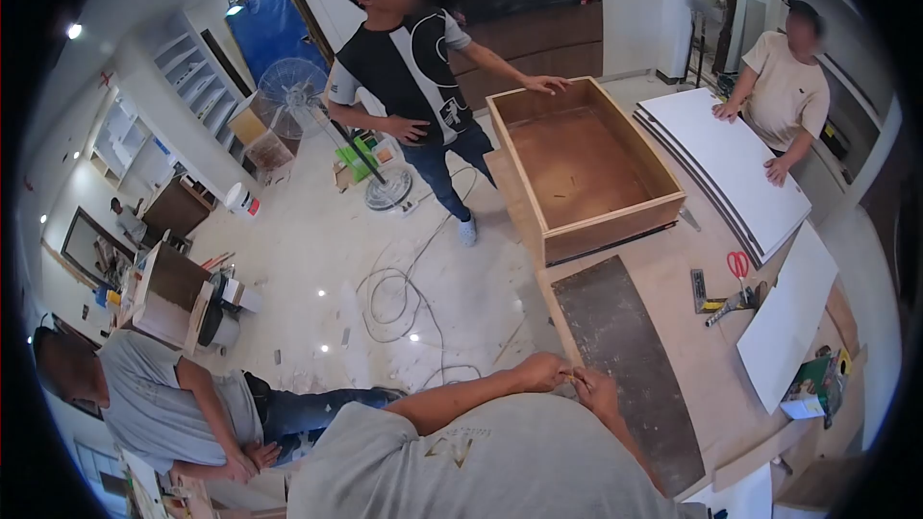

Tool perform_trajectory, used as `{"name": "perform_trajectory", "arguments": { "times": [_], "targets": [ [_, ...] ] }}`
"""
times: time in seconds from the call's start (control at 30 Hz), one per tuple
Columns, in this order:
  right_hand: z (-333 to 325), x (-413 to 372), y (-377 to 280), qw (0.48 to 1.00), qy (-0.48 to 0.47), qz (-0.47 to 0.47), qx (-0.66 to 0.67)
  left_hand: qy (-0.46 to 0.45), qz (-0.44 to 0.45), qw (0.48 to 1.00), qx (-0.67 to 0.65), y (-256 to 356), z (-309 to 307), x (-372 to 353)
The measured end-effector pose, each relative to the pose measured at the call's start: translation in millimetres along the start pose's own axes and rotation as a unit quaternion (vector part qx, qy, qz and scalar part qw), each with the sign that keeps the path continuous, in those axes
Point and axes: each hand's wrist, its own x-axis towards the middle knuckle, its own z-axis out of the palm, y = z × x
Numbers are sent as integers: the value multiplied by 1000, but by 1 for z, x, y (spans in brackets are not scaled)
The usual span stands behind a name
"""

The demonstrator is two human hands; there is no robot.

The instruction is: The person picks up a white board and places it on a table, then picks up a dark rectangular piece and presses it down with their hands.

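Close in front of my chest, my left hand and my right hand meet, fingers closed. A small pale thing shows between the fingertips, too tiny to name. Just beyond my hands lies a dark brown board along the near edge of the wooden worktable. An open wooden drawer box stands farther back on the table, with a few small bits on its bottom.
Red scissors, a black square and a hammer-like tool lie right of the board. White panels are stacked beyond. Three co-workers stand nearby; one rests a hand on the box. A cable coils on the floor.
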Motion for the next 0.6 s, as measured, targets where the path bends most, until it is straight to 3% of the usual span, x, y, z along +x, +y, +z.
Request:
{"name": "perform_trajectory", "arguments": {
  "times": [0.2, 0.27, 0.37, 0.47, 0.6],
  "targets": [
    [-13, -30, 41, 973, 33, 127, 190, -11, -7, 998, -56, 27, 3, 25],
    [-17, -38, 45, 966, 47, 170, 191, -6, -17, 999, -48, 30, 7, 33],
    [-17, -53, 57, 954, 78, 211, 196, -65, -80, 984, -144, 41, 4, 48],
    [-19, -63, 57, 941, 115, 231, 220, -89, -53, 984, -147, 42, 7, 65],
    [-13, -68, 59, 930, 134, 256, 228, -143, -68, 942, -296, 45, 0, 80]
  ]
}}
